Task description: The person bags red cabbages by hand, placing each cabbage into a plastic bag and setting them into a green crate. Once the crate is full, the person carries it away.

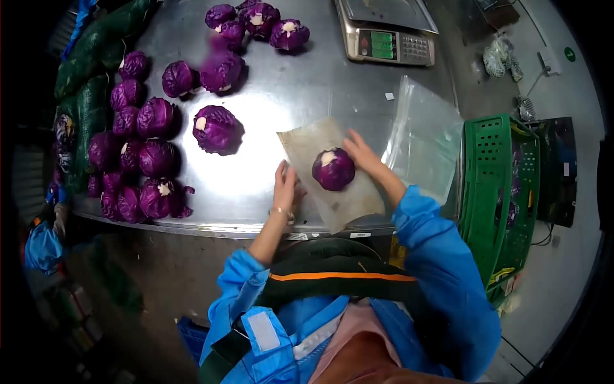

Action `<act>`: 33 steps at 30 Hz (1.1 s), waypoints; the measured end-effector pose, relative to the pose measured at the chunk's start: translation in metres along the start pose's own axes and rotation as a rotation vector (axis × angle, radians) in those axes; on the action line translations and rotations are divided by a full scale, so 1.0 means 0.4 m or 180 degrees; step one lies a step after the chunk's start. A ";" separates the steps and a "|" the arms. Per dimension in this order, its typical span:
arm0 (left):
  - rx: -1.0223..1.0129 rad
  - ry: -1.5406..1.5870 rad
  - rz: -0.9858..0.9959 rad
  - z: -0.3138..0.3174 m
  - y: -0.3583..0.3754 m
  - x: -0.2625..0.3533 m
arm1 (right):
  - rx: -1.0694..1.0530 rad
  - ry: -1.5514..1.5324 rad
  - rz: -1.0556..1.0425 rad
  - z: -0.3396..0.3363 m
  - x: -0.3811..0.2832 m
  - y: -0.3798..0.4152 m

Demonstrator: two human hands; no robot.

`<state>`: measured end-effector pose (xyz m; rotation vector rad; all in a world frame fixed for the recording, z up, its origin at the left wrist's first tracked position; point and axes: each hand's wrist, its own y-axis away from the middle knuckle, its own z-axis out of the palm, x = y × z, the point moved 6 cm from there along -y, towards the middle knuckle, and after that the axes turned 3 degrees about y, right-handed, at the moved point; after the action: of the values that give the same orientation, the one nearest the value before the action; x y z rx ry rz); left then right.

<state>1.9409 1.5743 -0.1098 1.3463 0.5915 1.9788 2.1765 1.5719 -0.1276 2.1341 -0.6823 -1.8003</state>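
Note:
A red cabbage (333,175), its pale cut stem facing up, rests on a translucent wrapping sheet (348,208) near the front edge of the steel table. Just left of the sheet is my left hand (286,187), held edge-on with its fingers apart and nothing in them. My right hand (362,152) lies over the sheet's right side, fingers stretched out by the upper right of the cabbage. To the right of that hand is a stack of clear plastic bags (427,144).
Many red cabbages (157,117) cover the table's left side, with more at the back. Green mesh sacks (96,57) lie along the left edge. A digital scale (390,46) stands back right. A green crate (489,192) adjoins the right edge. Another person's blue sleeve (43,246) shows far left.

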 end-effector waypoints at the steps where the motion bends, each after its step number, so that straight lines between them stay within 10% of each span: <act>1: -0.0302 -0.0792 0.0568 0.005 -0.081 -0.030 | 0.0001 0.0674 -0.0516 0.028 -0.037 0.009; 4: -0.0198 -0.2853 0.2955 0.121 -0.104 -0.099 | -0.0098 0.1434 -0.1202 0.072 -0.088 0.032; 7: -0.0432 -0.3187 0.2649 0.214 -0.024 -0.033 | -0.0358 -0.0094 -0.1014 0.050 -0.088 0.040; 12: -0.1642 -0.3165 0.2298 0.352 0.072 0.066 | -0.0696 -0.2159 0.1269 -0.128 0.036 0.159; 13: -0.1657 -0.2730 0.1704 0.347 0.014 0.078 | -0.0539 -0.2343 0.0571 -0.168 -0.011 0.213; 14: -0.1536 -0.2882 0.2206 0.349 -0.041 0.102 | -0.0373 -0.2512 -0.0115 -0.206 -0.055 0.270; 18: -0.2405 -0.4982 0.3390 0.388 -0.155 -0.019 | -0.0553 -0.4039 0.1123 -0.250 0.018 0.400; 26: -0.2643 -0.4586 0.3967 0.363 -0.241 -0.085 | -0.0592 -0.2670 0.1411 -0.164 -0.031 0.481; 29: -0.1518 -0.3609 0.4129 0.393 -0.173 0.028 | -0.1080 -0.1813 0.0869 -0.174 0.033 0.318; 33: -0.1272 -0.2974 0.4278 0.441 -0.049 0.045 | 0.1347 0.0828 -0.0435 -0.196 0.008 0.164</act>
<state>2.1056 1.6011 -0.0472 2.3690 -1.3822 1.7094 2.2417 1.5067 -0.0829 2.6874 -0.9347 -1.4975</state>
